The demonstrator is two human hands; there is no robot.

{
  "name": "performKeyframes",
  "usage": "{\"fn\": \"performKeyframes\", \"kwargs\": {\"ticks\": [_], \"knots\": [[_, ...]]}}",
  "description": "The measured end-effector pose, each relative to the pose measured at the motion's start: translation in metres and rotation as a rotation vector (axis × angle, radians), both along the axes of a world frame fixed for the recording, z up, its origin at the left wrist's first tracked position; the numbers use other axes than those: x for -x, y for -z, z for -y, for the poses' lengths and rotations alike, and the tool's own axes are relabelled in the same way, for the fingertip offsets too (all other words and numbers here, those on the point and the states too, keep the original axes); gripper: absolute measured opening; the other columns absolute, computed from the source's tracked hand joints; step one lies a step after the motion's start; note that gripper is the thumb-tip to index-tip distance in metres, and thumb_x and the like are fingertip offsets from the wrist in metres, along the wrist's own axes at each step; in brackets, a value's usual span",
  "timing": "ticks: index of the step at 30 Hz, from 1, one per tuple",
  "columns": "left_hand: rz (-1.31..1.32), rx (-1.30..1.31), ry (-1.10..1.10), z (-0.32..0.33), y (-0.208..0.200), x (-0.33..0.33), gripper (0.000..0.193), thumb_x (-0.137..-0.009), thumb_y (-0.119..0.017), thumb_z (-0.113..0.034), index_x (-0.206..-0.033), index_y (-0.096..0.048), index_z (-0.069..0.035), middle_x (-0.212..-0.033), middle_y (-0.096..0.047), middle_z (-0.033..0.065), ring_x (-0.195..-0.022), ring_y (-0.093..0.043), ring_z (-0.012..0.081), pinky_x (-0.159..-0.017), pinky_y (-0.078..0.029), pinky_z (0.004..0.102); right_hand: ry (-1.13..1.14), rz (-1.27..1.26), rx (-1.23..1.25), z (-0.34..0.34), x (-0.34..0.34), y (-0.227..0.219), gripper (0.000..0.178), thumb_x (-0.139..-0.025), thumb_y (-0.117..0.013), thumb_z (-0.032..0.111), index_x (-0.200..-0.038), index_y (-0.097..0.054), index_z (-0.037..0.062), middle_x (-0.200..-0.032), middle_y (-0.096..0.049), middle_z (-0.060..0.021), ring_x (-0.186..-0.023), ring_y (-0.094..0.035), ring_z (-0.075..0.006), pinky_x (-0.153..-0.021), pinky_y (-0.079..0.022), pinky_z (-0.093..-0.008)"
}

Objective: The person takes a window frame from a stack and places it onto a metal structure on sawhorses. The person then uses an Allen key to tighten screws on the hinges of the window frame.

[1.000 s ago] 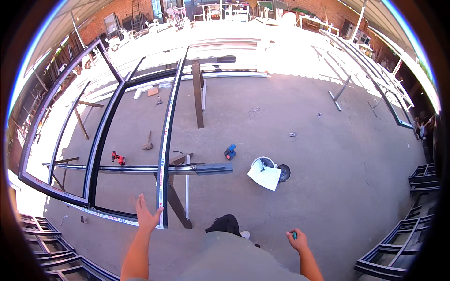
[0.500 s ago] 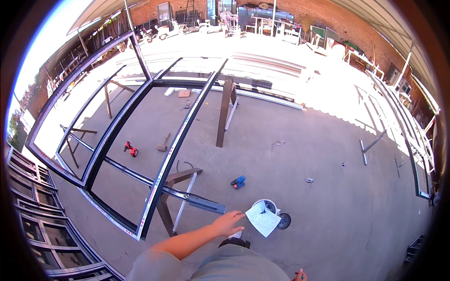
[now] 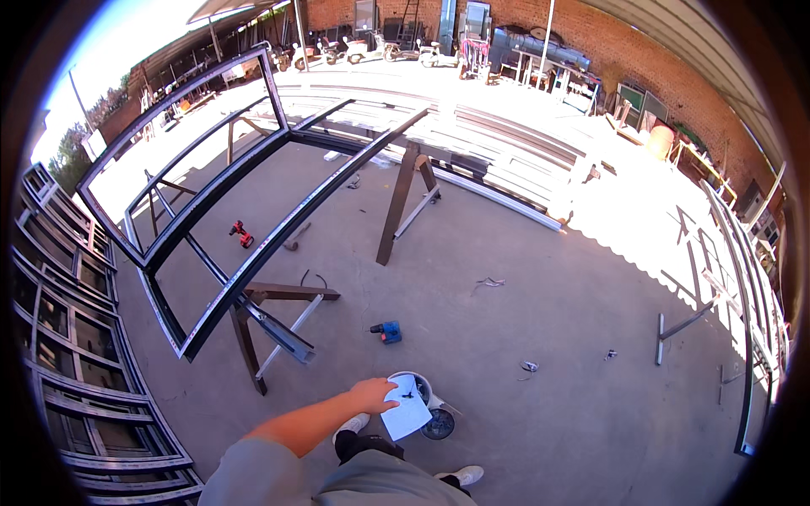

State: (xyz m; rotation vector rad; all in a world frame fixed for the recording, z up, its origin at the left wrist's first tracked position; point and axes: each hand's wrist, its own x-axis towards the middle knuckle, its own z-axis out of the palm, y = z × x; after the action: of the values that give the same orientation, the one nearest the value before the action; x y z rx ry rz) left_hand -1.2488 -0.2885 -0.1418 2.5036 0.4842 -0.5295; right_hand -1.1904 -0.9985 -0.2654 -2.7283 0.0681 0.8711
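My left hand reaches from the lower edge to a sheet of white paper. Its fingers and thumb close on the sheet's left edge. The paper lies over the top of a white bucket, with a small dark item on it. A round dark container stands against the bucket's right side. My right hand is out of view. On the floor beyond the bucket lies a blue cordless drill.
A large dark metal frame rests on brown trestles at the left. A red cordless drill and a mallet lie beneath it. More frames stand far left, and long frames lean at the right.
My left hand has moved onto the paper's edge, and the sheet has turned slightly. My right hand has gone out of view. The whole view has swung to the right.
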Motion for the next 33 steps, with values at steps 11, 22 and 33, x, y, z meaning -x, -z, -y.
{"fn": "performKeyframes", "kwargs": {"ticks": [11, 22, 33], "knots": [[-0.365, 0.314, -0.027, 0.201, 0.04, -0.012, 0.077, -0.094, -0.057, -0.065, -0.145, -0.054, -0.007, -0.136, -0.063, 0.0206, -0.128, -0.058, 0.0384, -0.107, -0.046, 0.0463, -0.067, 0.063, -0.201, 0.008, -0.286, -0.156, 0.071, -0.085, -0.074, 0.062, -0.126, -0.066, 0.0048, -0.11, -0.072, -0.0235, -0.105, -0.067, -0.0357, -0.092, -0.052, -0.0481], [-0.024, 0.593, -0.229, 0.196, -0.033, -0.221, 0.071, -0.1, -0.061, -0.053, -0.148, -0.05, -0.002, -0.138, -0.062, 0.0203, -0.123, -0.063, 0.031, -0.103, -0.05, 0.0397, -0.702, -0.109, -0.237, -0.24, -0.394, -0.212, 0.08, -0.083, -0.077, 0.053, -0.144, -0.05, 0.0082, -0.116, -0.07, -0.0245, -0.099, -0.07, -0.0431, -0.079, -0.055, -0.0521], [0.363, 1.007, -0.173, 0.036, -0.111, -0.513, 0.057, -0.104, -0.061, -0.032, -0.151, -0.045, -0.003, -0.111, -0.069, 0.0131, -0.095, -0.066, 0.0198, -0.085, -0.053, 0.0349, -1.1, 0.179, -0.77, -0.514, -0.588, -0.289, 0.062, -0.094, -0.062, 0.019, -0.15, -0.042, 0.0019, -0.108, -0.067, -0.0262, -0.097, -0.069, -0.0427, -0.085, -0.055, -0.05]]}}
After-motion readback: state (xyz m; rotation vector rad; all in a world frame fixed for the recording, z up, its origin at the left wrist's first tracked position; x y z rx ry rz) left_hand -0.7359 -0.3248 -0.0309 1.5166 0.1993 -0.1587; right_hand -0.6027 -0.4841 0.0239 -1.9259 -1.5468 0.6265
